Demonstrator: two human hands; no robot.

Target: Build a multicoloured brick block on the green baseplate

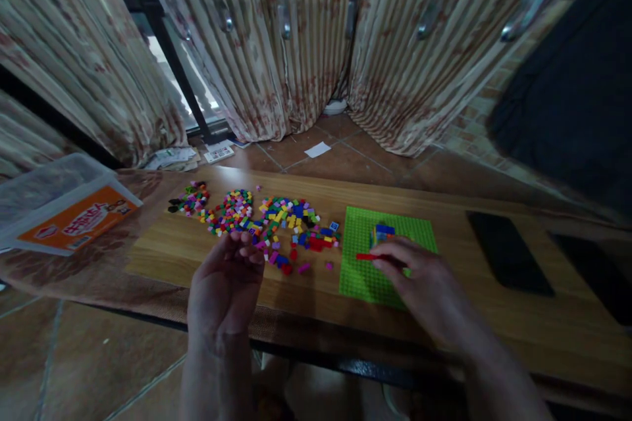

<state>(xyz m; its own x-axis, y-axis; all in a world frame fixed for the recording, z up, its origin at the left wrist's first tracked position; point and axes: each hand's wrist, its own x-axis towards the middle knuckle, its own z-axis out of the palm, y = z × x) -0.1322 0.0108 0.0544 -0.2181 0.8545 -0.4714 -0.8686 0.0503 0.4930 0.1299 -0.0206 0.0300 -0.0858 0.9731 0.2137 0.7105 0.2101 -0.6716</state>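
Over the green baseplate [355,283], my right hand [415,276] pinches a long red brick [365,256] between thumb and fingers. Just behind those fingers, a small stack of blue and other coloured bricks [384,230] stands on the plate, partly hidden by the hand. My left hand [230,276] is held palm up above the table's front part, its fingers loosely bent and nothing visible in the palm. Beyond it and to its right lie many loose coloured bricks [281,214], with red, blue and pink ones nearest.
A clear plastic box [74,177] with an orange label stands at the table's left. Two dark flat objects, one like a phone [508,250], lie to the right on the wooden board [162,250]. Striped curtains [306,59] hang behind, and papers [317,149] lie on the tiled floor.
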